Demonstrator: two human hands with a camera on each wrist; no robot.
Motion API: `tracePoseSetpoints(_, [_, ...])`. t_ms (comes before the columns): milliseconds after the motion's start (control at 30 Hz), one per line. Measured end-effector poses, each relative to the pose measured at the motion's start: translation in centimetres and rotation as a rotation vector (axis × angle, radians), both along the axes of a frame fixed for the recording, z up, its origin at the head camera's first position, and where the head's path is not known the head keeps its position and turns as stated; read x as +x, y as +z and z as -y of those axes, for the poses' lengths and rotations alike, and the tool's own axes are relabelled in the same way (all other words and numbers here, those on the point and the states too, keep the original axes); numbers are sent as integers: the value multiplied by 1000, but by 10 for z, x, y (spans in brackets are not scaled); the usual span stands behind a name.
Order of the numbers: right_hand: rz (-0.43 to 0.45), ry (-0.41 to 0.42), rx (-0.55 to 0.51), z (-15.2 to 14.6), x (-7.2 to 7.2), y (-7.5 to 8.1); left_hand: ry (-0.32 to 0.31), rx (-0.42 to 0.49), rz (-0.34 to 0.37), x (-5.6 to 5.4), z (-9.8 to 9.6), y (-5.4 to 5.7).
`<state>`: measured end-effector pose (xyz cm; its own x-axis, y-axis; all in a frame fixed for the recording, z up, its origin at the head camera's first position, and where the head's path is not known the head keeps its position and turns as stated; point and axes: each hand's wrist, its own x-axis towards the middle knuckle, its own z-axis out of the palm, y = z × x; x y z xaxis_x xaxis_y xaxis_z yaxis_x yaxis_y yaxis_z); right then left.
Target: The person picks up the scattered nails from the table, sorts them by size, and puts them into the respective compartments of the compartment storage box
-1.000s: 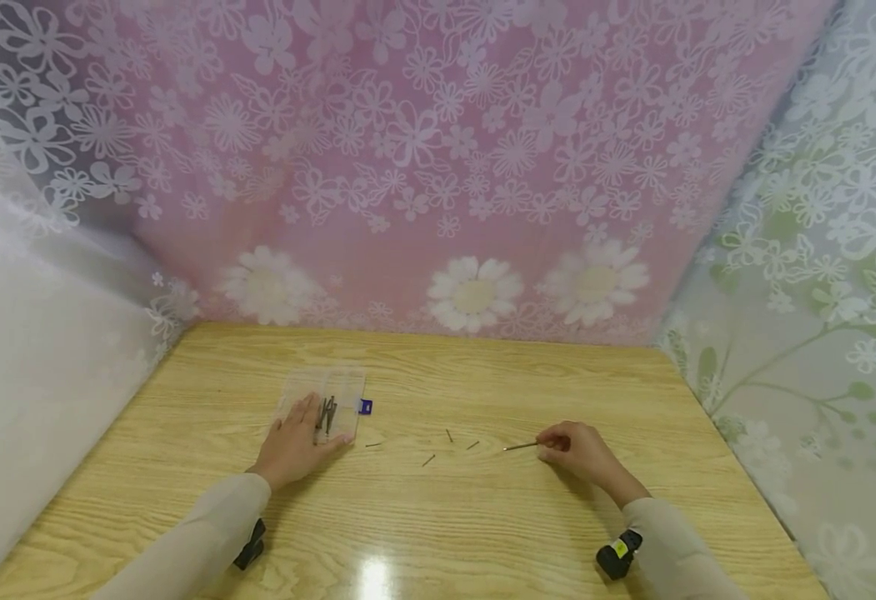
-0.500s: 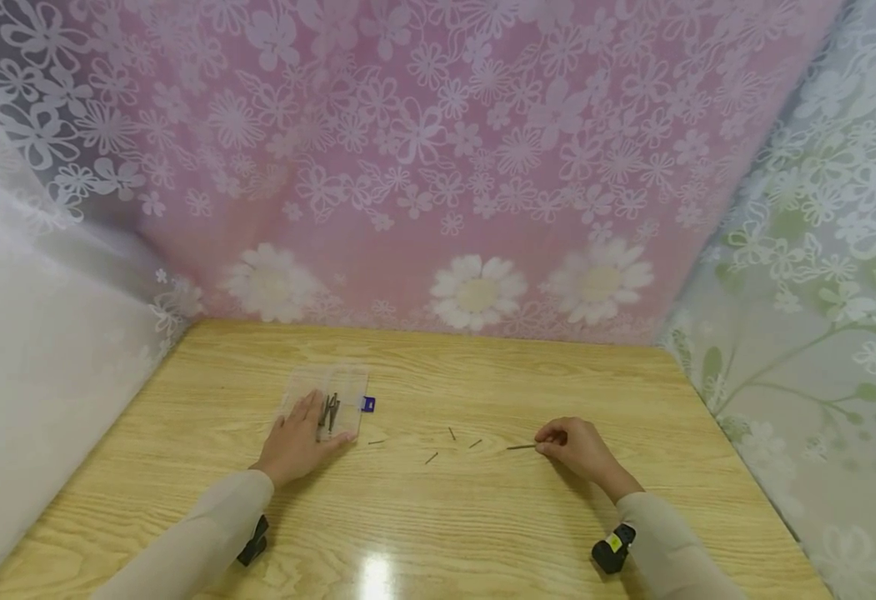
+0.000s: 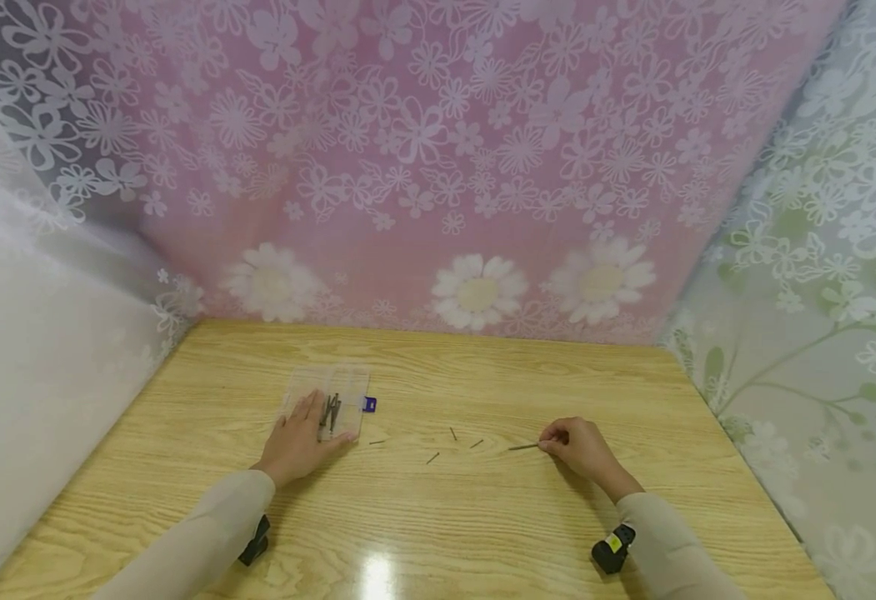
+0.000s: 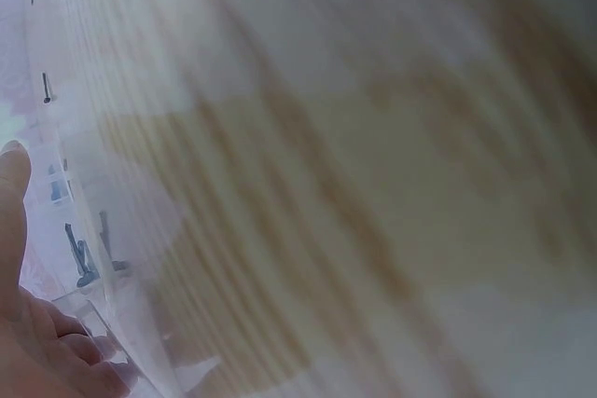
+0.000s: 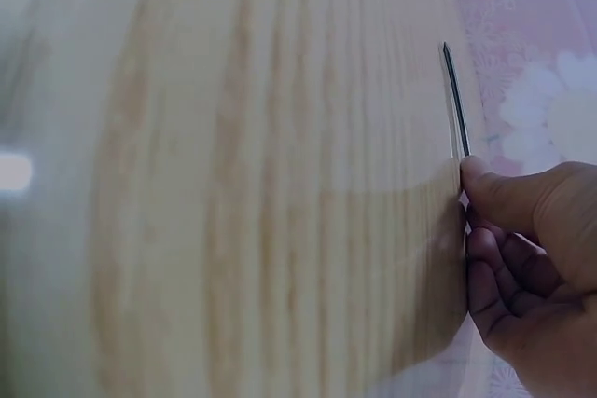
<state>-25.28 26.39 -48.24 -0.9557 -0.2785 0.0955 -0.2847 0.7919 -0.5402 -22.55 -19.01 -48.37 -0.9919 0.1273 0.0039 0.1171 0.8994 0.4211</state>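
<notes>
My left hand [image 3: 297, 446] lies with spread fingers on the near left part of a clear plastic compartment box [image 3: 347, 379]. Several dark nails [image 3: 331, 412] lie together inside the box beside my fingers. At the right, my right hand [image 3: 580, 448] pinches a long nail [image 3: 523, 447] between thumb and fingers. Its pointed end [image 5: 448, 58] sticks out leftward, low over the table, while its other end is hidden in the grip. My remaining right fingers [image 5: 508, 272] are curled close to the tabletop.
Shorter nails lie loose between the hands: one [image 3: 377, 442] beside the box, others [image 3: 433, 458] [image 3: 453, 434] [image 3: 477, 443] nearer the middle. A blue latch [image 3: 369, 405] projects from the box's right side. Floral curtains [image 3: 475, 192] border the wooden table [image 3: 438, 533] at the back and sides.
The head view has shifted slightly. Both hands and the loose nails keep nearly the same places, and the long nail stays in my right hand.
</notes>
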Motion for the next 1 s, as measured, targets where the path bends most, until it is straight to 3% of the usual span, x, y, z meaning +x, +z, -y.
tracePoseSetpoints(567, [-20,-1,-33,2,-3,-1,-4,3,0,0,0,-1])
tracePoseSetpoints(767, [19,-20,-106,15,-12,4,-5,-2,-1,0,0,-1])
tracePoseSetpoints(1000, [12,21,-157,38,-20,12,-1,-7,-6,-1,1,-5])
